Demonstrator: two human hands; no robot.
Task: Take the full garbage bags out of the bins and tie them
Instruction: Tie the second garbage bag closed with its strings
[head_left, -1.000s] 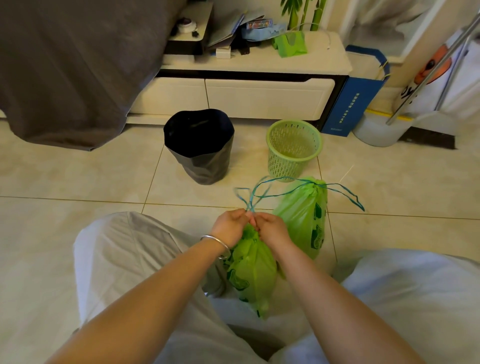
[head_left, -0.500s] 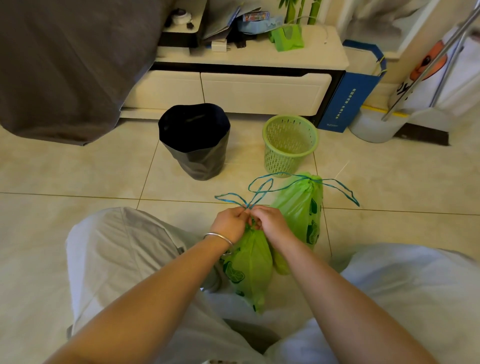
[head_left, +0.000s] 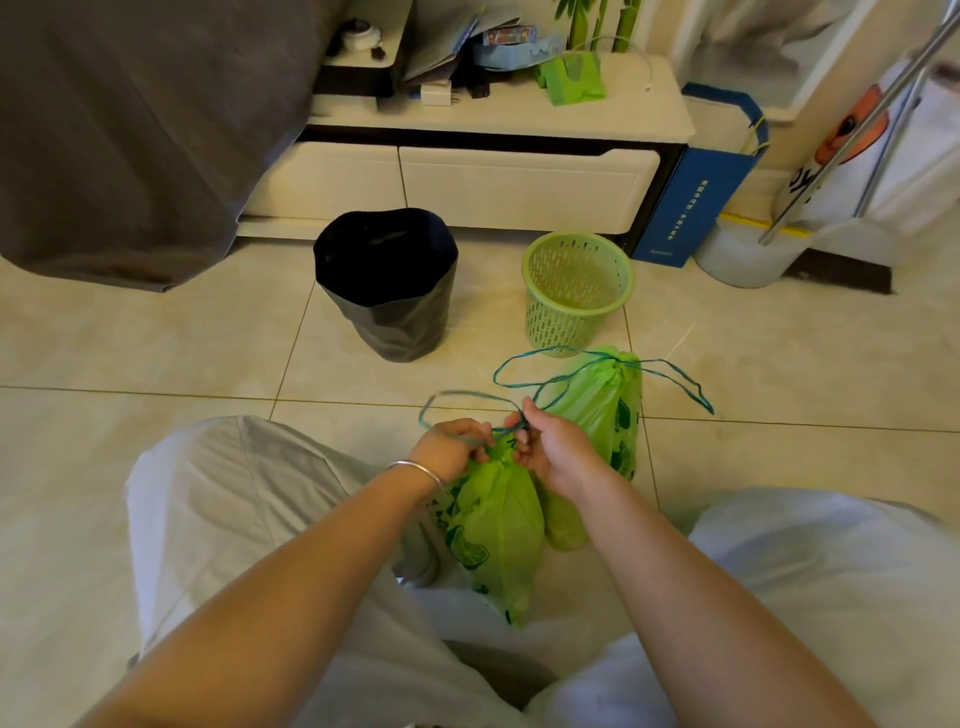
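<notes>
Two green garbage bags sit on the tile floor between my knees. The near bag (head_left: 493, 525) has its mouth gathered under my hands. My left hand (head_left: 449, 449) and my right hand (head_left: 553, 447) each pinch its blue drawstring (head_left: 467, 397), which loops out ahead of my left hand. The far bag (head_left: 608, 410) stands behind my right hand, cinched shut, its own blue strings trailing to the right. Beyond them stand a bin lined with a black bag (head_left: 387, 283) and a green mesh basket (head_left: 576, 286) with nothing in it.
A white low cabinet (head_left: 467, 176) runs along the back with clutter on top. A grey cloth (head_left: 140, 130) hangs at the left. A blue paper bag (head_left: 696, 197) and a white bucket (head_left: 737, 260) stand at the right. My knees in light trousers flank the bags.
My hands have drawn slightly apart, pulling the near bag's drawstring into a wider loop on the left. The far bag and both bins have stayed where they were.
</notes>
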